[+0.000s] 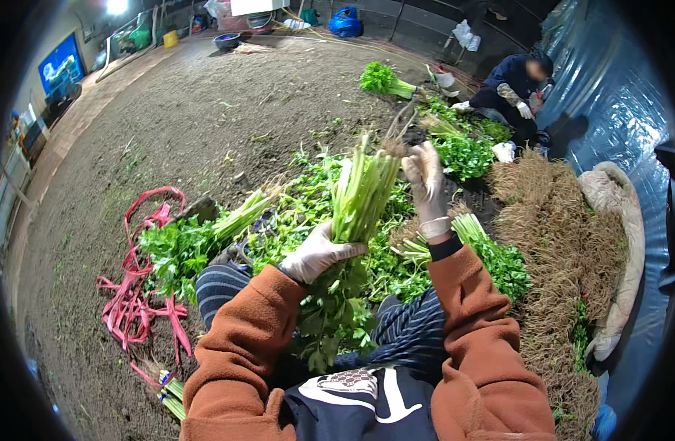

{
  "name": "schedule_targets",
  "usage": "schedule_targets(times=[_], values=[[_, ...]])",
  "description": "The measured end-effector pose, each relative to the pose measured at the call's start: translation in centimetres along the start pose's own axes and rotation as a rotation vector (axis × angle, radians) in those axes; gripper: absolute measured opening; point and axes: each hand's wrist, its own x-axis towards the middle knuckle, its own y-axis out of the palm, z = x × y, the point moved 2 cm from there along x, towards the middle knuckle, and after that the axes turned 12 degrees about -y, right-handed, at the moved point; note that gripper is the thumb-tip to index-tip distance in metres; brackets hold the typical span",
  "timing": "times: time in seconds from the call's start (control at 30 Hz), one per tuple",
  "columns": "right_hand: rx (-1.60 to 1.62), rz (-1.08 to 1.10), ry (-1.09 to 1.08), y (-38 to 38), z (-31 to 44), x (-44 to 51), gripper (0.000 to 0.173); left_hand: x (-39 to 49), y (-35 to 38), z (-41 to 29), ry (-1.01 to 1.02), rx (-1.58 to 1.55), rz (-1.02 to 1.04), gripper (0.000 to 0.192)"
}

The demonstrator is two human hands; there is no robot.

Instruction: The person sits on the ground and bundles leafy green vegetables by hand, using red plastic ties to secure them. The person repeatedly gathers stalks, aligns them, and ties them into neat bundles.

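My left hand, in a pale glove, grips a bundle of green leafy stalks. The roots point up and away from me, and the leaves hang down over my lap. My right hand, gloved too, is raised at the root end on the right, fingers bent; whether it touches the roots or pinches any is not clear. Loose green leaves and stems lie on the soil beneath. Another stalk bunch rests to the left, and one more lies by my right forearm.
Pink plastic ribbon lies tangled on the soil at left, near a tied bunch. Rooted plants are heaped along the right, beside a rolled pale cloth and plastic sheeting. A person sits at the upper right near more greens.
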Motion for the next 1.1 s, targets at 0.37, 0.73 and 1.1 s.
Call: schedule_targets(times=[0.37, 0.73, 1.1], values=[[-0.284, 0.259, -0.236, 2.5, -0.9, -2.4, 0.013, 0.1, -2.2, 4.0, -0.171, 0.009, -0.025, 0.050], [0.041, 0.411, -0.205, 1.4, -2.2, -3.1, 0.015, 0.9, -1.9, 4.2, -0.218, 0.290, 0.016, 0.058], [0.384, 0.366, 0.231, 0.7, -3.0, -3.8, 0.020, 0.1, -1.4, 3.3, -0.310, 0.264, 0.003, 0.056]])
